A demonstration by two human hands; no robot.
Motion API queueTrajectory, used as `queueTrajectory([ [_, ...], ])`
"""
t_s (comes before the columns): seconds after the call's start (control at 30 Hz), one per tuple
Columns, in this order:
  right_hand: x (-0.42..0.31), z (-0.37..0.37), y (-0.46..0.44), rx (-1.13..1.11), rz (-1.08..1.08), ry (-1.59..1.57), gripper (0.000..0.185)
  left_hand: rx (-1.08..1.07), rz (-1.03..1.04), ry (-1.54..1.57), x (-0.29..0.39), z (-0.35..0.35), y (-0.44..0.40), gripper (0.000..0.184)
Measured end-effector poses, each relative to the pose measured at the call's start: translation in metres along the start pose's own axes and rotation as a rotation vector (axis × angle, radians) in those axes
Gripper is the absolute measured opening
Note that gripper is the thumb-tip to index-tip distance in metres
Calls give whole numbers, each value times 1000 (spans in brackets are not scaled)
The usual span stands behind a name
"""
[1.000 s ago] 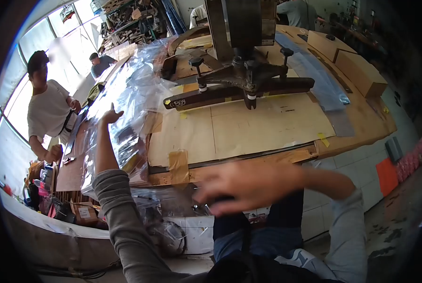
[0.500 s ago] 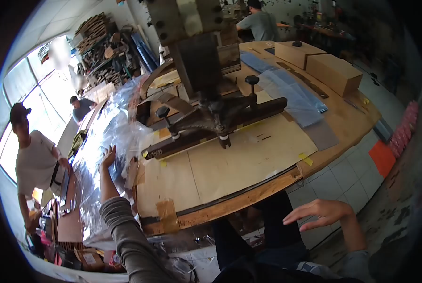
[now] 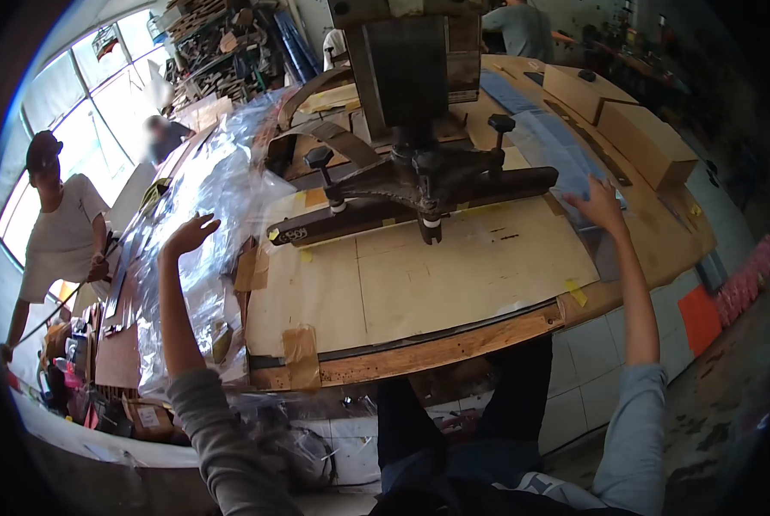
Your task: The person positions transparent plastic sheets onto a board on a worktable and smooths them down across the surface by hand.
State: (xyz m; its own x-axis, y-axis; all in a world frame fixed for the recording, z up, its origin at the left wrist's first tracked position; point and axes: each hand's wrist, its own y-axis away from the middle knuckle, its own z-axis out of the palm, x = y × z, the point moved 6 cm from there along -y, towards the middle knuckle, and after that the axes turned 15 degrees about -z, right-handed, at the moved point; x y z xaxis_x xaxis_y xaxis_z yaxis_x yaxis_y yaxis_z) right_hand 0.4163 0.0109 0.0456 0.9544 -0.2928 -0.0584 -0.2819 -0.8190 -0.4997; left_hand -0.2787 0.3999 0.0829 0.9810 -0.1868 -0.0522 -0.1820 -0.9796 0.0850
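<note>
My left hand (image 3: 193, 234) is over the clear plastic sheeting (image 3: 221, 185) on the left, fingers apart and holding nothing; whether it touches the plastic I cannot tell. On the right, my right hand (image 3: 597, 205) is spread near the blue translucent sheets (image 3: 557, 142) and the board's right edge, also empty. Between the hands a dark metal clamp bar (image 3: 488, 187) with black knobs crosses above a pale board (image 3: 419, 284). The board bears drawn lines and yellow tape (image 3: 577, 294). Brown tape (image 3: 301, 357) wraps its front left edge.
A person (image 3: 62, 224) in a white shirt stands at the left, holding a thin dark strip. Two brown blocks (image 3: 647, 142) lie at the back right. A machine column (image 3: 402, 77) rises over the table (image 3: 669, 232). Other people are farther back.
My right hand has risen from below the table's front edge to beside the board's right side. My left hand stays over the plastic. The camera view has shifted.
</note>
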Motion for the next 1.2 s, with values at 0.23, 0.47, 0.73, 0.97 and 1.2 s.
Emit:
queueTrajectory([
  [0.23, 20, 9, -19, -266, 236, 45, 81, 203, 176, 81, 103, 2, 230, 59],
  [0.47, 93, 12, -18, 110, 272, -949, 45, -14, 423, 454, 190, 44, 351, 50],
  [0.73, 112, -117, -27, 840, 107, -1388, 24, 137, 582, 500, 245, 13, 347, 46],
  [0.97, 85, -242, -86, 797, -60, -1070, 32, 69, 995, 625, 378, 29, 354, 51],
  [1.2, 132, -188, -229, 774, -63, -502, 41, 333, 1289, 536, 568, 62, 393, 59],
])
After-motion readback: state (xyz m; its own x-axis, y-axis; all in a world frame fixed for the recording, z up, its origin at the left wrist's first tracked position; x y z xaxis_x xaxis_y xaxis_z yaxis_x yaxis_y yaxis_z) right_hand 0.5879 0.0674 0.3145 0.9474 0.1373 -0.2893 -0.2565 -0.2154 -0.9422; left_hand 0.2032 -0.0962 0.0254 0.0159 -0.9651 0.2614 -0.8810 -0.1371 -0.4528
